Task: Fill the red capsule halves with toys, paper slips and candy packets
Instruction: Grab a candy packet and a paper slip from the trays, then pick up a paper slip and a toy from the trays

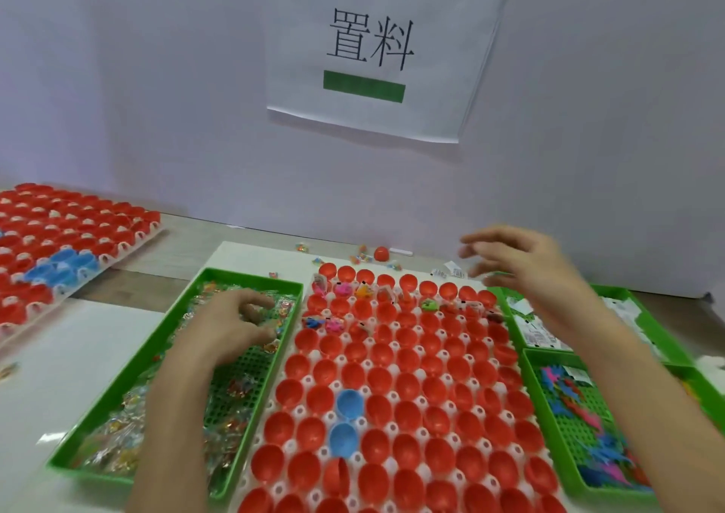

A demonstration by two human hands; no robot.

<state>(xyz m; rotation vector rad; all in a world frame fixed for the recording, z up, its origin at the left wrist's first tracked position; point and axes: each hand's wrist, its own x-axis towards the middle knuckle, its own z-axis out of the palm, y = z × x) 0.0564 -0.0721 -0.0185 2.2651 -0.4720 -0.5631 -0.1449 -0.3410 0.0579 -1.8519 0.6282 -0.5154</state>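
A white rack (392, 463) in front of me holds several red capsule halves (408, 385) and two blue ones (349, 404). Halves in the far rows hold small toys (429, 304) and paper slips. My left hand (235, 324) reaches into the green tray of candy packets (113, 422) on the left, fingers curled down among the packets. Blurred, with fingers spread, my right hand (521, 265) hovers over the rack's far right corner, holding nothing I can see. Green trays on the right hold paper slips (537, 332) and colourful toys (580, 406).
A second rack of red and blue capsule halves (66, 246) lies at the far left. A closed red capsule (381, 253) and loose candy packets (363, 255) lie by the white wall, where a paper sign (372, 53) hangs.
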